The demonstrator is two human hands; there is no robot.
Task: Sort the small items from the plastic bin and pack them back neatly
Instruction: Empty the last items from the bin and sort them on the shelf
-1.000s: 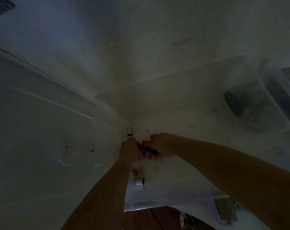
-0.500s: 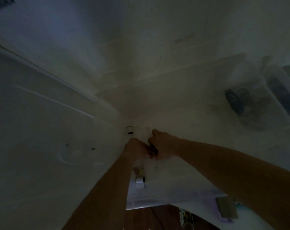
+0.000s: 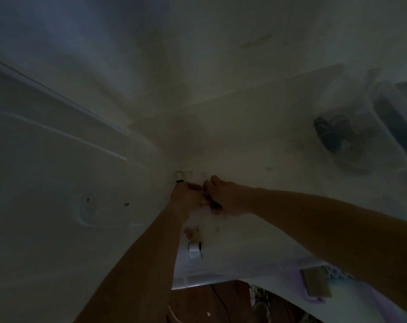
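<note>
— Both hands are meeting over the white surface (image 3: 256, 159); I'm seeing the left hand (image 3: 186, 201) and right hand (image 3: 228, 199) curled, knuckles nearly touching.

— Are they holding anything?

— The right hand is gripping a small dark item (image 3: 215, 205), which is peeking out between the two hands. The left fingers are bent towards it, but I'm not able to tell whether they're pinching it; the light is too dim.

— Going down by size, what else are you getting?

— A clear bin (image 3: 351, 141) is sitting well apart, far right, with dark blurred things inside. A flat tan object (image 3: 315, 284) is lying near the lower right edge. A white spool (image 3: 179, 176) with dark ends is standing just beyond the left hand. Another white spool (image 3: 194, 246) is lying near the left forearm, and a tiny yellowish piece (image 3: 195, 234) is sitting just beside it.
</note>
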